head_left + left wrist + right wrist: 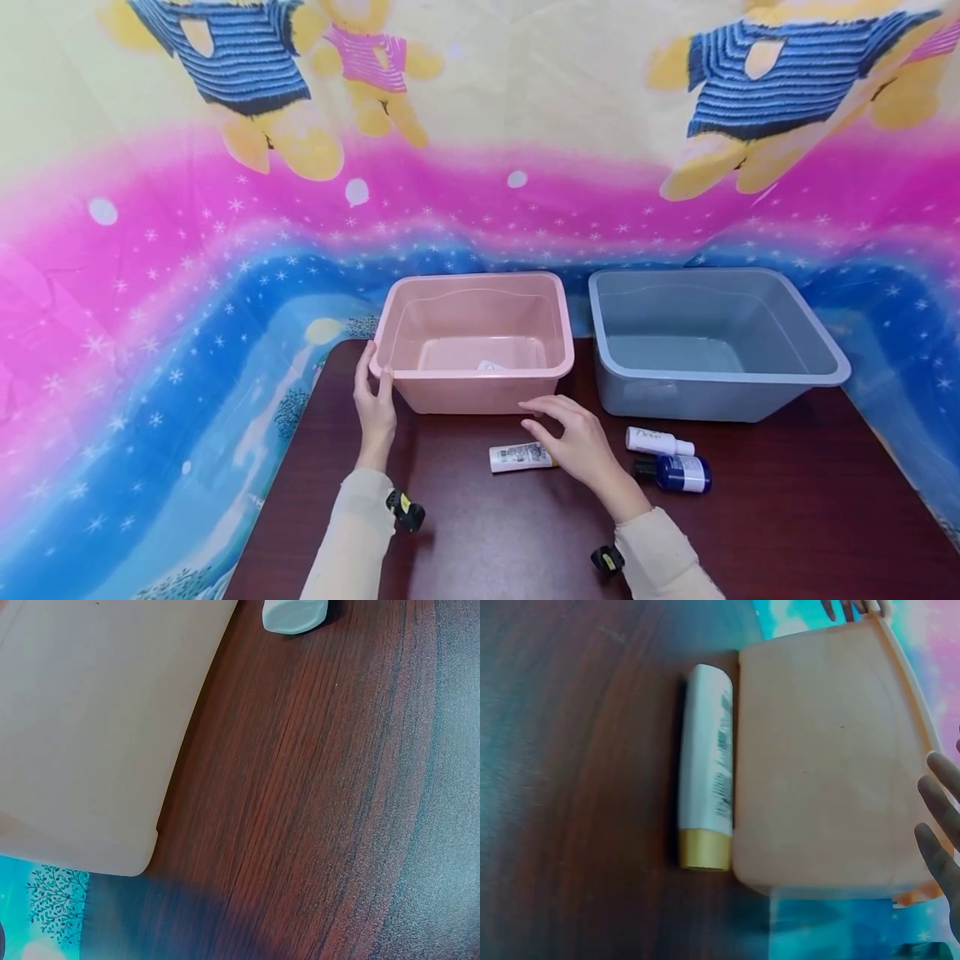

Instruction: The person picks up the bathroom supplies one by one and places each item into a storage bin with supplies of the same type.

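At the left front corner of a pink plastic bin [480,393] rests my left hand [377,408], its fingers extended along the outer side and its thumb at the front rim. My right hand [577,437] hovers in front of the bin's right part with fingers slightly bent and nothing in them. Below it lies a white tube [517,457] with a gold cap [705,850], partly covered by the hand in the head view. The left wrist view shows only the white end of the tube [295,615]. A small white item [491,366] lies inside the pink bin.
A grey-blue bin [720,397] stands right of the pink one. Before it lie a white bottle [660,442] and a dark blue bottle [682,473] with a black cap. A printed cloth [480,192] hangs behind the dark wood table [480,533].
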{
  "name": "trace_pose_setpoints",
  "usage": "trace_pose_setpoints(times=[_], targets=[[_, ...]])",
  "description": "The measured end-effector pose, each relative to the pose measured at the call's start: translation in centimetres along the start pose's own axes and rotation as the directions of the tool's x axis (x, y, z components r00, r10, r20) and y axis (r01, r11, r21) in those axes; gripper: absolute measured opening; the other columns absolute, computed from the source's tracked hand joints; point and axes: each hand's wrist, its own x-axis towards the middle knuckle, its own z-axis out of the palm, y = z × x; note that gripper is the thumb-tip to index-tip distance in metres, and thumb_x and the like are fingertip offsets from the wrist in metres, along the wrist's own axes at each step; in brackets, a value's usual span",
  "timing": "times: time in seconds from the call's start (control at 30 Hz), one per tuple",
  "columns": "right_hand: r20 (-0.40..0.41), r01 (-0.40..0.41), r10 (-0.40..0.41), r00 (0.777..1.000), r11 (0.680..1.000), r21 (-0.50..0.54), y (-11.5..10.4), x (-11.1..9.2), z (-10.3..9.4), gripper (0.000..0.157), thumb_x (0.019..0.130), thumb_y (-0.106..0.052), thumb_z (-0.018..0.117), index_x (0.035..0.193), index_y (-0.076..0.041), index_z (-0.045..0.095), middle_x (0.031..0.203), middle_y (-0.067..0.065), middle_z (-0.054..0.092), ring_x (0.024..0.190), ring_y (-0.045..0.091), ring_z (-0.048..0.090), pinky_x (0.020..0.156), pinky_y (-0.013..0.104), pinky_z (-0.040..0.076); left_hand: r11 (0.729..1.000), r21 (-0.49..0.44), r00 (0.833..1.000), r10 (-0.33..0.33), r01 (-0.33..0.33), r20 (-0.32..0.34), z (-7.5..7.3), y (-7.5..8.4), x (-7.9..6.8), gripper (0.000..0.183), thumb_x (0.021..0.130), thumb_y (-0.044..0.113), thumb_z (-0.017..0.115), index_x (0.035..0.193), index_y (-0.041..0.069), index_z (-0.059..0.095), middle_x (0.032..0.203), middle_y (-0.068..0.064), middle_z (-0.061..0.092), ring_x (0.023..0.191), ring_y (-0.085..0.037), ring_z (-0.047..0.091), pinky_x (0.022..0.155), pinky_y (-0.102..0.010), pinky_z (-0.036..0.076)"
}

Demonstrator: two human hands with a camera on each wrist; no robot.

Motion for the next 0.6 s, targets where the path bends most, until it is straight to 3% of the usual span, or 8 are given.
trace_pose_setpoints(times=[0.27, 0.6], targets=[[0.051, -0.032, 0.031, 0.998, 0.999, 0.027, 0.4, -1.4, 1.1, 0.026, 0.082, -0.015, 0.081, 0.108, -0.017, 0.076, 0.105, -0.009, 0.07, 0.099, 0.009, 0.065, 0.085, 0.025, 0.052, 1.0, -0.005, 1.0, -0.005, 0.005, -0.005, -0.1, 0.0, 0.0, 0.05, 0.097, 0.001, 0.054, 0.146, -0.005, 0.042, 0.152, -0.019, 0.04, 0.142, -0.033, 0.032, 0.114, -0.053, 0.025], [0.11, -0.088, 0.085, 0.99, 0.996, 0.025, 1.0, -2.4, 1.7, 0.028, 0.083, -0.016, 0.081, 0.11, -0.017, 0.076, 0.105, -0.009, 0.071, 0.1, 0.009, 0.065, 0.086, 0.034, 0.054, 1.0, -0.008, 1.0, 0.002, -0.002, -0.003, 0.0, 0.1, 0.0, 0.049, 0.098, 0.001, 0.054, 0.145, -0.006, 0.042, 0.152, -0.02, 0.04, 0.142, -0.033, 0.033, 0.114, -0.052, 0.027]])
